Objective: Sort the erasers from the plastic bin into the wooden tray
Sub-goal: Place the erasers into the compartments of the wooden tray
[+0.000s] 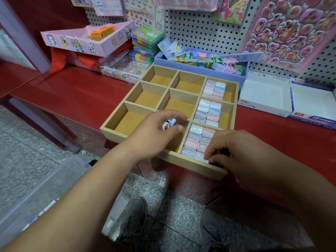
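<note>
My left hand point(156, 132), fingers curled, pinches small pink and blue erasers point(170, 123) at frame centre. My right hand point(236, 151), fingers bent, touches a glossy white eraser point(201, 157) in the lower-right compartment of the wooden tray point(189, 161) on the red desk point(81, 95); whether it grips, I cannot tell.

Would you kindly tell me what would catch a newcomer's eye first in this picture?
The pale wooden nine-compartment tray on the red shelf stands out, its right column packed with pastel erasers. The left hand pinches another eraser above it; the right hand touches the nearest row.
</note>
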A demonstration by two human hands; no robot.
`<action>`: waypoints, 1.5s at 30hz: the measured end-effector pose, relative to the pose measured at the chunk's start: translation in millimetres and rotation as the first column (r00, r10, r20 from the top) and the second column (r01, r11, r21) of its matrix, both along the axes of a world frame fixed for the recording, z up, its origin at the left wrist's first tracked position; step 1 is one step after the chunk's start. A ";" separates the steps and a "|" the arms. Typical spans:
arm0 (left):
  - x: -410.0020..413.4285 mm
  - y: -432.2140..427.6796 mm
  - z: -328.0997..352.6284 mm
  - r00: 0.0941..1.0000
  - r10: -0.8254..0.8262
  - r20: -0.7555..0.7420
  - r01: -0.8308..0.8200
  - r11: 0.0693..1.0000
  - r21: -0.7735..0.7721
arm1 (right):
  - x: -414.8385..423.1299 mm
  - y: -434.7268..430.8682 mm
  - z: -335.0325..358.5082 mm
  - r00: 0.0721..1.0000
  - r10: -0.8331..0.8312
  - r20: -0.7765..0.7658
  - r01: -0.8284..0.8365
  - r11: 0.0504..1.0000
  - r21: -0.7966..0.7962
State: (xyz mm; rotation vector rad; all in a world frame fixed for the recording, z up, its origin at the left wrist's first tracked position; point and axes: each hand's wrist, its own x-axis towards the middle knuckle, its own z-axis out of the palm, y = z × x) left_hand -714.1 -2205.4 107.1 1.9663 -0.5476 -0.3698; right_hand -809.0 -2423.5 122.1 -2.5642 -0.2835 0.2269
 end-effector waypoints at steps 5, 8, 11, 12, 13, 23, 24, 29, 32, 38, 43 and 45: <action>-3.3 1.2 3.3 0.994 -0.008 -0.111 -0.003 0.995 -0.103 | 0.8 2.5 -0.4 0.998 -0.067 0.002 0.067 0.998 0.016; -1.8 2.1 0.9 0.994 -0.035 -0.104 0.025 0.995 -0.096 | 0.7 1.0 3.0 0.992 -0.124 -0.032 0.127 0.987 0.101; -2.4 2.1 0.9 0.991 -0.026 -0.130 0.010 0.992 -0.124 | 4.3 5.7 4.7 0.979 -0.189 0.077 0.175 0.972 0.160; -2.7 1.3 1.0 0.991 -0.033 -0.127 0.015 0.990 -0.139 | 6.4 9.2 5.1 0.968 -0.202 0.149 0.176 0.969 0.174; -2.8 0.6 1.0 0.993 -0.043 -0.108 0.027 0.989 -0.148 | 8.4 13.9 6.0 0.955 -0.210 0.209 0.170 0.966 0.193; -1.1 -13.8 -8.8 0.997 -0.015 0.082 0.029 0.984 -0.175 | 32.2 42.1 1.3 0.867 -0.495 0.063 0.406 0.772 0.489; 0.0 -15.4 -9.8 0.997 -0.004 0.081 0.018 0.984 -0.177 | 33.6 41.5 2.0 0.864 -0.501 0.054 0.410 0.761 0.503; 2.6 -22.1 -10.6 0.993 0.017 0.120 -0.001 0.991 -0.132 | 38.2 35.5 1.1 0.875 -0.484 0.004 0.414 0.751 0.514; 6.1 -27.2 -11.8 0.973 0.034 0.227 -0.018 0.997 -0.074 | 44.4 33.7 0.8 0.879 -0.477 0.007 0.408 0.757 0.510; 23.5 -28.3 -9.0 0.989 0.110 0.104 -0.093 0.984 -0.150 | 54.1 8.8 3.5 0.827 -0.559 0.060 0.453 0.727 0.517; 40.7 -37.9 4.2 0.987 0.154 0.046 -0.138 0.959 -0.247 | 93.1 -22.2 -6.3 0.723 -0.662 0.197 0.551 0.724 0.415; 50.2 -47.7 8.2 0.982 0.169 -0.090 -0.185 0.956 -0.229 | 116.3 -34.2 -8.7 0.712 -0.676 0.192 0.582 0.720 0.376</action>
